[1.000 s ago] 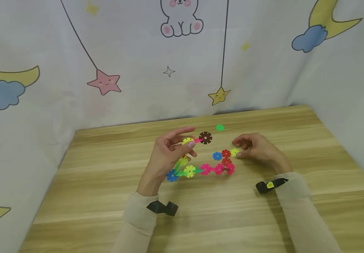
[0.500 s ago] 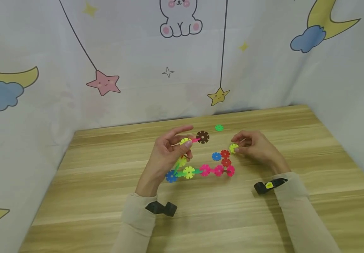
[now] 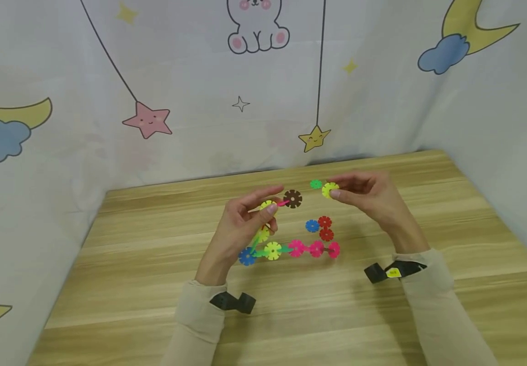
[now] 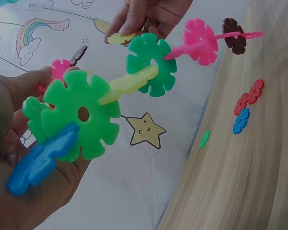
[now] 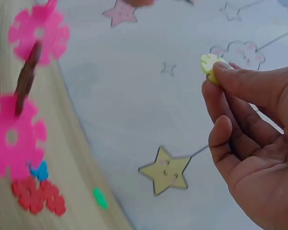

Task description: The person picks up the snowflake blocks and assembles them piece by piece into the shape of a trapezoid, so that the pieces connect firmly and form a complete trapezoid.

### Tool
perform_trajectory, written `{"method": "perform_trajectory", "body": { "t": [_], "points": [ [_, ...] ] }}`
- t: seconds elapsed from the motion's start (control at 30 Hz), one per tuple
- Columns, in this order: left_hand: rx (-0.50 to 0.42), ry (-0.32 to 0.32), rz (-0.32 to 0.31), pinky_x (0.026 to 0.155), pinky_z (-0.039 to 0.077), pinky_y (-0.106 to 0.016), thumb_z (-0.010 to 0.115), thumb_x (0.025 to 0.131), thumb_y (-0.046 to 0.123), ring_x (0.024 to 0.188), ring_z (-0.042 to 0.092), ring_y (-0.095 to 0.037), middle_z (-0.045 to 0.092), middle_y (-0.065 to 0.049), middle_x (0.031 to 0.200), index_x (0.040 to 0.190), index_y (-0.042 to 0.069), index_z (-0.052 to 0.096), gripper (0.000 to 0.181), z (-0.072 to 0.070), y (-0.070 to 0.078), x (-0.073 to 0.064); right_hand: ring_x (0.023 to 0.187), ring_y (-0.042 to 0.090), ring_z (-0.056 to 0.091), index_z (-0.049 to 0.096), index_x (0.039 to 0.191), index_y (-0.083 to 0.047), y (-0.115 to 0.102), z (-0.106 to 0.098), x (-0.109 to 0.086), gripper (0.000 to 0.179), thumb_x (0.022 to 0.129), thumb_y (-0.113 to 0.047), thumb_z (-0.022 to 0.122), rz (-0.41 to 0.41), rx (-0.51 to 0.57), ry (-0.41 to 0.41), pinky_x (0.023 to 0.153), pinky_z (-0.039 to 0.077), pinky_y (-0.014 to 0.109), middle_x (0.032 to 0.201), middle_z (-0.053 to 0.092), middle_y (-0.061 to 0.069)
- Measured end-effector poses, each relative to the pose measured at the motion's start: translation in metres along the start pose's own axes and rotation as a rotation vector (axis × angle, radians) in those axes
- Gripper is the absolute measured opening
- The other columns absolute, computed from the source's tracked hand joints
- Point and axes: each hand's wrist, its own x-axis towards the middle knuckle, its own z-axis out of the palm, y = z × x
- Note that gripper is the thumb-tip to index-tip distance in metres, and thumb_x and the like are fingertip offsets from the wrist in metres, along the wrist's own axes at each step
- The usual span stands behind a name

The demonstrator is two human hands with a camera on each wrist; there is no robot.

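In the head view my left hand (image 3: 242, 221) pinches a yellow notched disc (image 3: 268, 205) belonging to a chain of interlocking plastic snowflake discs. The chain ends in a brown disc (image 3: 292, 199) on one side. It bends down past a blue disc (image 3: 247, 256) and runs right through yellow, green and pink discs (image 3: 297, 248). Close up in the left wrist view, a large green disc (image 4: 93, 134) of the chain covers part of that hand. My right hand (image 3: 375, 198) holds a loose yellow disc (image 3: 330, 190) between thumb and fingers, raised right of the brown disc and apart from it.
Loose on the wooden table (image 3: 144, 295) lie a green disc (image 3: 315, 184) at the back, a blue disc (image 3: 312, 225), and two red discs (image 3: 324, 222) touching each other. A printed white curtain (image 3: 190, 147) stands behind the table.
My right hand has lifted the yellow disc from beside the red discs and moved it up and slightly left, toward the brown disc. The left hand and chain have barely moved.
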Motion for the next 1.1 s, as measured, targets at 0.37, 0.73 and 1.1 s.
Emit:
{"method": "perform_trajectory", "body": {
  "t": [0.37,0.73,1.1],
  "points": [
    [0.010,-0.035,-0.002,0.065,0.056,-0.023,0.061,0.109,0.008,0.068,0.067,-0.016,0.069,-0.008,0.144,0.142,0.007,0.069,0.034,0.004,0.002,-0.001,0.089,0.011,0.078,0.079,0.110,0.010,-0.027,0.028,-0.005,0.020,0.090,0.014,0.076,-0.245,0.197,0.008,0.081,0.065,0.022,0.103,0.085,-0.001],
    [-0.006,-0.034,-0.034,0.067,0.059,-0.025,0.062,0.109,0.010,0.067,0.067,-0.013,0.070,-0.010,0.139,0.142,0.008,0.069,0.034,0.006,0.003,0.000,0.095,0.010,0.077,0.081,0.107,0.007,-0.023,0.039,-0.003,0.020,0.090,0.017,0.075,-0.312,0.173,-0.002,0.089,0.063,0.022,0.103,0.084,-0.004],
    [-0.011,-0.037,-0.028,0.076,0.065,-0.025,0.064,0.108,0.010,0.074,0.074,-0.010,0.077,-0.001,0.115,0.142,0.003,0.069,0.034,0.007,0.003,-0.001,0.088,0.008,0.077,0.084,0.095,0.004,-0.021,0.049,-0.001,0.019,0.084,0.019,0.079,-0.340,0.156,0.043,0.085,0.066,0.022,0.094,0.083,-0.008]
  ]
}}
